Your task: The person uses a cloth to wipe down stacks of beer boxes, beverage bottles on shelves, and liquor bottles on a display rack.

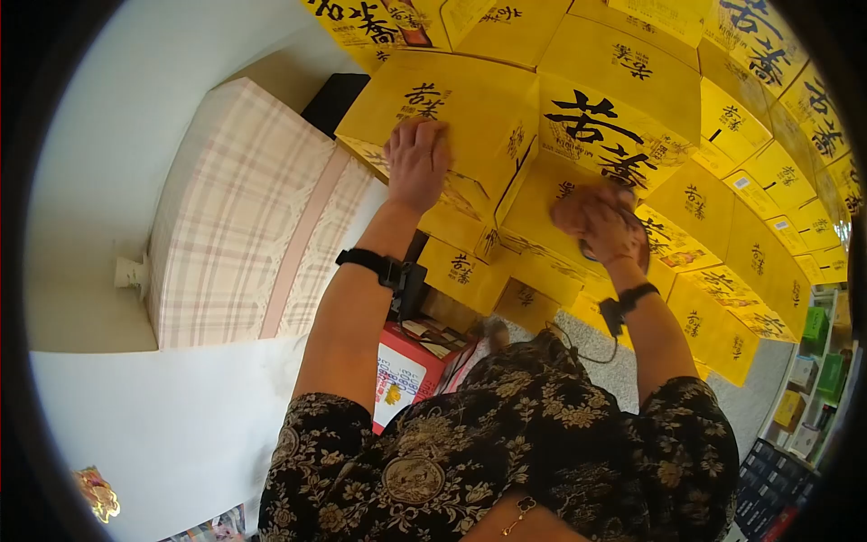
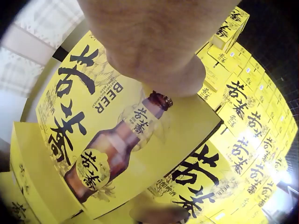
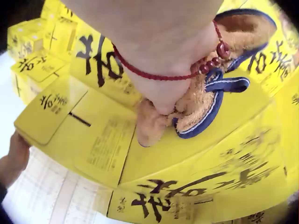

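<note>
A large yellow carton (image 1: 479, 90) with dark characters stands at upper centre in the head view. My left hand (image 1: 420, 163) lies at its left edge, fingers bent over it. In the right wrist view this hand (image 3: 14, 161) grips a carton corner. My right hand (image 1: 601, 221) is blurred in the head view, low over a neighbouring yellow carton. It holds a brown fluffy cloth (image 3: 198, 109) with blue trim and a loop, pressed against the carton top (image 3: 187, 154). The left wrist view shows a printed bottle (image 2: 114, 144) on a carton side below the left hand (image 2: 156, 60); its fingers are hidden.
More yellow cartons (image 1: 759, 248) are stacked to the right and behind. At the left stands a plaid-covered object (image 1: 239, 208) beside a white surface (image 1: 181, 434). A red and white box (image 1: 402, 370) is near the body, and shelves with goods (image 1: 813, 370) line the far right.
</note>
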The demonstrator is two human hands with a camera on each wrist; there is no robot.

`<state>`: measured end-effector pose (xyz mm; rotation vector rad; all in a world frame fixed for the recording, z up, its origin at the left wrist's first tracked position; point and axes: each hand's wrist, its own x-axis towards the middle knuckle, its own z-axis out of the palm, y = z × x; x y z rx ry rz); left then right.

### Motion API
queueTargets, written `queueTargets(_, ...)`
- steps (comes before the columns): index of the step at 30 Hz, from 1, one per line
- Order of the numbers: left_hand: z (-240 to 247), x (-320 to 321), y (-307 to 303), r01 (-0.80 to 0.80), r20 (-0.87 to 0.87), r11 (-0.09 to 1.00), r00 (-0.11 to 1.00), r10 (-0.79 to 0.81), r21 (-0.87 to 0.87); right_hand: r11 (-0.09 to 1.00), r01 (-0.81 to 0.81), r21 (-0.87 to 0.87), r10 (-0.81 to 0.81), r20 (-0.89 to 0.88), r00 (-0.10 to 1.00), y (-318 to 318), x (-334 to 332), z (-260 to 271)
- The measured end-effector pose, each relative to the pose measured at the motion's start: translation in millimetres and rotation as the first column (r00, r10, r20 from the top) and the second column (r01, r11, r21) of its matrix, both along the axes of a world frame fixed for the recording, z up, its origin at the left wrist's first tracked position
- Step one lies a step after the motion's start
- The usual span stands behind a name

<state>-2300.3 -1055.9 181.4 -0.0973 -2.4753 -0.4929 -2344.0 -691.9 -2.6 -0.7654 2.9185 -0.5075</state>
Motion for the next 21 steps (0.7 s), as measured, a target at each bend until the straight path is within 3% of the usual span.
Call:
queueTargets(3, 1, 1, -1, 0.007, -0.007, 1.0, 1.0, -0.007, 0.008, 0.978, 0.204, -0.052, -0.197, 0.117, 0.974, 36, 9, 27)
queueTargets(6, 8, 3, -3, -0.003, 0.088, 0.998, 0.996, 0.008, -0.06, 0.883, 0.257, -0.392, -0.197, 0.188, 0.962, 21, 8, 92)
queueTargets(7, 10, 4, -4, -0.004, 0.078, 0.998, 0.997, 0.008, -0.058, 0.82, 0.159, -0.549, -0.11, 0.122, 0.986, 10, 12, 113)
queueTargets(8, 12, 4, -4, 0.01, 0.121, 0.998, 0.992, -0.018, 0.067, 0.736, 0.042, -0.676, -0.018, 0.043, 0.999, -2, 15, 133)
queueTargets(9, 17, 5, -6, 0.019, 0.161, 0.981, 0.986, -0.05, 0.191, 0.73, -0.127, -0.672, 0.036, -0.148, 0.988, -36, 16, 176)
queueTargets(10, 28, 5, -8, 0.024, 0.159, 0.981, 0.986, -0.056, 0.194, 0.718, -0.286, -0.634, 0.086, -0.327, 0.941, -79, 14, 222)
queueTargets(12, 58, 2, 6, 0.129, -0.228, 0.861, 0.973, -0.015, 0.493, 0.693, -0.399, -0.601, 0.216, -0.354, 0.91, -125, 3, 264)
queueTargets(14, 95, 2, 16, 0.157, -0.29, 0.852, 0.957, -0.006, 0.5, 0.771, -0.499, -0.397, 0.354, -0.384, 0.853, -161, -1, 289)
queueTargets(15, 106, 2, 18, 0.178, -0.343, 0.844, 0.939, 0.008, 0.506, 0.771, -0.498, -0.398, 0.35, -0.389, 0.852, -174, -10, 282)
queueTargets(17, 111, -2, 1, 0.21, -0.312, 0.891, 0.946, -0.082, 0.402, 0.804, -0.594, 0.025, 0.477, -0.622, 0.621, -202, -25, 254)
queueTargets(18, 106, -14, -1, 0.229, -0.236, 0.964, 0.952, -0.194, 0.132, 0.805, -0.593, 0.015, 0.469, -0.628, 0.621, -194, -32, 248)
queueTargets(19, 100, -29, -6, 0.261, -0.144, 0.954, 0.949, -0.282, -0.15, 0.765, -0.631, -0.128, 0.471, -0.558, 0.683, -186, -42, 245)
queueTargets(20, 81, -24, -3, 0.154, -0.08, 0.976, 0.983, -0.168, -0.154, 0.716, -0.642, -0.275, 0.483, -0.47, 0.739, -175, -48, 242)
queueTargets(21, 58, -30, -15, 0.161, -0.083, 0.974, 0.981, -0.176, -0.16, 0.741, -0.592, -0.318, 0.466, -0.39, 0.794, -159, -55, 246)
